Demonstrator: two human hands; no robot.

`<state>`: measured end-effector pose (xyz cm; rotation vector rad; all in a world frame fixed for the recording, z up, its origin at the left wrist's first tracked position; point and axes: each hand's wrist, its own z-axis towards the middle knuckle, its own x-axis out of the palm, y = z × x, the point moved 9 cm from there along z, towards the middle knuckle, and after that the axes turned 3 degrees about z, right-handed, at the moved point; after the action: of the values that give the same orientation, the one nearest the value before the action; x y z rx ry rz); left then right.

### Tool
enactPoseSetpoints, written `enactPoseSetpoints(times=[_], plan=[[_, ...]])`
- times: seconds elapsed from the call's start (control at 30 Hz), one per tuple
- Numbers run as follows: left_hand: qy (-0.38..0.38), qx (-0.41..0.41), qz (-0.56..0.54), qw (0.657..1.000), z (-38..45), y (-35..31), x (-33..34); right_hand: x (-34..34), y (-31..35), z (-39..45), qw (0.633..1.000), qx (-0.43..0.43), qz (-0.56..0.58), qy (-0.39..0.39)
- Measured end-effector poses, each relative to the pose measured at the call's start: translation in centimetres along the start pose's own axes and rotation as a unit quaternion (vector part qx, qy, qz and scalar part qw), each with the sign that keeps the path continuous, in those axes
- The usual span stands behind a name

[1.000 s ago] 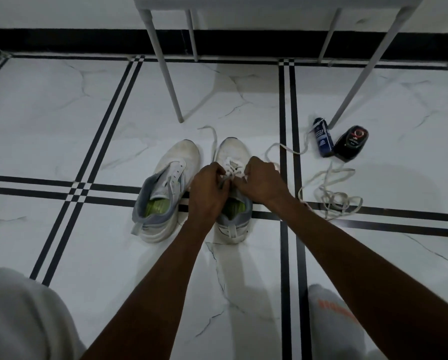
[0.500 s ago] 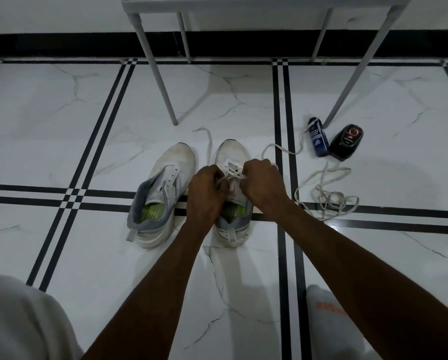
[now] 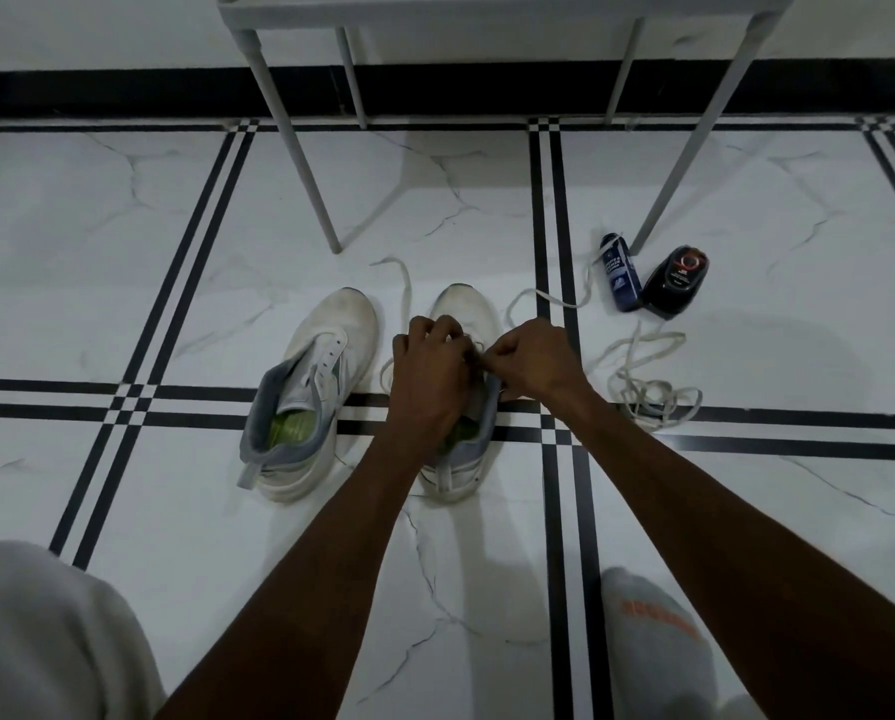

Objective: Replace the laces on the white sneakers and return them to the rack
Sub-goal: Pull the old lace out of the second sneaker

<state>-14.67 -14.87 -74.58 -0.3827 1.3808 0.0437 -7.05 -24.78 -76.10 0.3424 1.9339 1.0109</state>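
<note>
Head view, left to right: the unlaced sneaker (image 3: 316, 392) lay with bare eyelets, just beside the sneaker being laced (image 3: 463, 309). Since half a second earlier I saw the two hands shift from side by side over the tongue to closer in, the left one covering more of the shoe; I judged a lace end was being fed through another eyelet, so the threading was advancing but far from finished. The left hand (image 3: 427, 371) was curled, knuckles up, fingers pinched on the lace (image 3: 401, 288), whose free end trailed past the toe. The right hand (image 3: 533, 358) was also curled, thumb and fingers nipping the lace at the eyelets; the exact pinch point was hidden. Right of them a loose lace (image 3: 648, 397) lay tangled on the tiled floor (image 3: 97, 252), near a blue spray can (image 3: 619, 275) and a black polish bottle (image 3: 676, 280). The rack (image 3: 300, 148) stood behind, shoes not yet returned.
</note>
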Motion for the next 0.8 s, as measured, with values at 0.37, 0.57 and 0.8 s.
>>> enactPoseSetpoints(times=[0.37,0.57,0.8], plan=[[-0.106,-0.097,-0.19,0.971,0.3,4.4,-3.5,-0.8,-2.0,-0.1,0.994,0.037,0.105,-0.01],[-0.014,0.015,-0.008,1.0,0.7,0.2,0.2,-0.4,-1.8,0.4,0.997,0.024,0.077,0.004],[-0.193,-0.386,-0.135,0.892,-1.2,12.2,-5.6,-1.0,-3.0,0.0,0.992,0.034,0.122,-0.02]])
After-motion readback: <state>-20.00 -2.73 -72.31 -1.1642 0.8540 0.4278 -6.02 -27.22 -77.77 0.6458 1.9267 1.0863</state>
